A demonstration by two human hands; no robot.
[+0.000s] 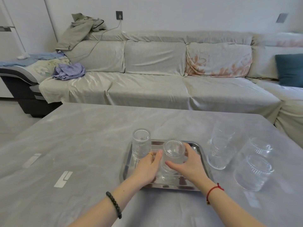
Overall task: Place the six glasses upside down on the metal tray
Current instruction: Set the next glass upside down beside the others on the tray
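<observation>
Both hands, left hand (148, 166) and right hand (188, 163), wrap one upside-down glass (173, 153) on the metal tray (203, 154). Another glass (141, 145) stands at the tray's far left corner. Three glasses (220, 148) crowd the tabletop (73, 145) right of it; the left side is bare.

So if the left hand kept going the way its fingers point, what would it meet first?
Probably the upside-down glass at the tray's far left corner; the left hand points forward just beside it, though depth is unclear.
</observation>
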